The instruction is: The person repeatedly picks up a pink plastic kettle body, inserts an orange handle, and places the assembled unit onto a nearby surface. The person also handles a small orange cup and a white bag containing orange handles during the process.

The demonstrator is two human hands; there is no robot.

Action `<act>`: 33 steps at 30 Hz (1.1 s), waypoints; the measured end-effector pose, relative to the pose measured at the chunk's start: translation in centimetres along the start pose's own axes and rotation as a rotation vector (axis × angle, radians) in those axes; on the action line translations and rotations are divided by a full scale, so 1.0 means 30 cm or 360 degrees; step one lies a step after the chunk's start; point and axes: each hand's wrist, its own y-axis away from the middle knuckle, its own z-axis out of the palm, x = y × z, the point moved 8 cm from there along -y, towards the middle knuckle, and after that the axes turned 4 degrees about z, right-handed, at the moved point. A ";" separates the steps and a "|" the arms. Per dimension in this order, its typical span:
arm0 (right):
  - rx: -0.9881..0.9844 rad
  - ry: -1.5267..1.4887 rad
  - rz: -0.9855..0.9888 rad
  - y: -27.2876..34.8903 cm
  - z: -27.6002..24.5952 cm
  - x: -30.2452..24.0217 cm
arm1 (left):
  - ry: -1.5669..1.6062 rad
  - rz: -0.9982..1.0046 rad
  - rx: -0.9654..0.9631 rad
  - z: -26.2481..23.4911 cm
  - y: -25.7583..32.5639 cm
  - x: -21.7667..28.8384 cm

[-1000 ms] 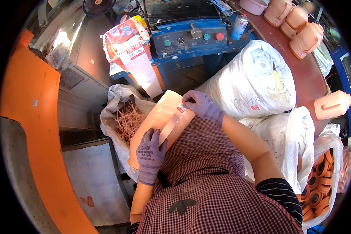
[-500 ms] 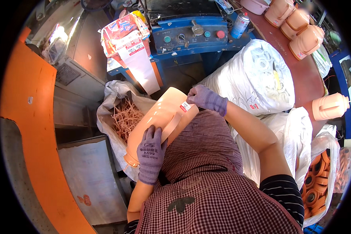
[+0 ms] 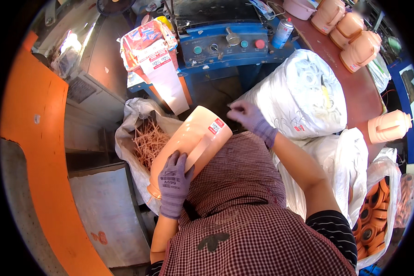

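Note:
A peach plastic jug-shaped vessel (image 3: 175,145) with a side handle (image 3: 198,152) lies tilted across my lap, its wide end up and away from me. My gloved left hand (image 3: 174,179) is closed round its lower part by the handle, steadying it. A small red and white label (image 3: 215,125) sits on the vessel near the wide end. Just right of that end, apart from it, hovers my gloved right hand (image 3: 248,116). Its fingers are loosely bent and a little apart, with nothing seen in them.
A label strip (image 3: 163,76) hangs from a red package (image 3: 147,37) ahead. Beyond is a blue machine panel (image 3: 225,43). A sack of pinkish scraps (image 3: 148,142) stands left, a bag of white rings (image 3: 303,87) right. Several similar vessels (image 3: 361,48) stand on the brown table (image 3: 354,99).
My right hand has drawn off the label and moved slightly right and down, its fingers loosening. The label stays on the vessel, which my left hand still holds, shifted slightly.

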 end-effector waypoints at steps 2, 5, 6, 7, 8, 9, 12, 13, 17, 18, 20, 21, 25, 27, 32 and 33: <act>-0.0343 -0.0019 0.0037 0.006 0.090 -0.002 | 0.0018 0.0012 -0.0033 -0.005 -0.003 -0.001; -0.0845 -0.0383 0.0220 0.051 0.204 0.004 | 0.0066 0.0069 -0.0067 0.001 0.001 -0.012; -0.0884 -0.0216 0.0390 0.051 0.231 0.059 | 0.0080 0.0092 -0.0077 -0.001 0.007 -0.020; -0.0846 -0.0343 0.0371 0.058 0.242 0.058 | 0.0208 0.0098 0.0025 -0.035 0.019 -0.034; -0.0813 -0.0465 0.0354 0.075 0.256 0.050 | 0.0338 0.0101 0.0128 -0.069 0.041 -0.054; -0.0768 -0.0584 0.0338 0.099 0.260 0.041 | 0.0477 0.0116 0.0232 -0.096 0.068 -0.069; -0.0508 -0.0795 0.0327 0.210 0.250 -0.012 | 0.1064 -0.0909 0.1157 -0.062 0.331 -0.403; -0.0432 -0.0866 0.0323 0.251 0.244 -0.039 | 0.1334 -0.1180 0.1224 0.017 0.449 -0.549; -0.0557 -0.0395 -0.0334 0.436 0.180 -0.242 | 0.3115 -0.1337 0.0728 0.130 0.408 -0.457; -0.0541 -0.0081 -0.0793 0.476 0.169 -0.312 | 0.3132 -0.1077 0.0643 0.102 0.369 -0.450; -0.0464 0.0570 -0.1659 0.601 0.164 -0.377 | 0.2864 -0.0668 0.0652 0.009 0.268 -0.433; -0.0408 0.0682 -0.1753 0.624 0.156 -0.368 | 0.2900 -0.0509 0.0682 -0.058 0.199 -0.392; -0.0145 0.0896 -0.1811 0.630 0.095 -0.310 | 0.2593 0.0123 0.0759 -0.227 0.037 -0.501; -0.0120 0.0890 -0.1481 0.560 0.034 -0.318 | 0.2613 -0.0007 0.0867 -0.342 -0.044 -0.428; 0.0228 0.0742 -0.0928 0.446 -0.216 -0.339 | 0.2004 0.0255 0.0500 -0.631 -0.181 -0.138; 0.0324 0.0703 -0.1190 0.493 -0.218 -0.495 | 0.1802 0.0334 0.0230 -0.620 -0.203 -0.073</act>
